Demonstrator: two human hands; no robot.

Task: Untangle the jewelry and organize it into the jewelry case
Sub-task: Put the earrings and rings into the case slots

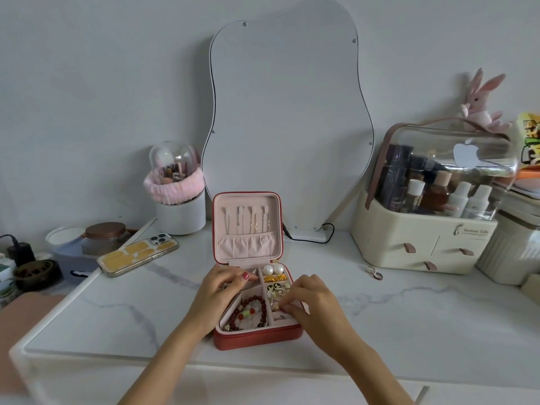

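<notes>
Left hand (223,287): fingers curled over jewelry case (257,337); held thing hidden.
Right hand (309,302): fingertips pinching small jewelry, unclear which.

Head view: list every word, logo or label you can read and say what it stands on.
"Serious Life": on the front of the cream cosmetics organizer; the smaller line beneath is too small to read.
White apple logo, no words: on its clear lid.
Bold black letters on the yellow packet: cut off, unreadable.
Bottle labels: too blurred.
</notes>
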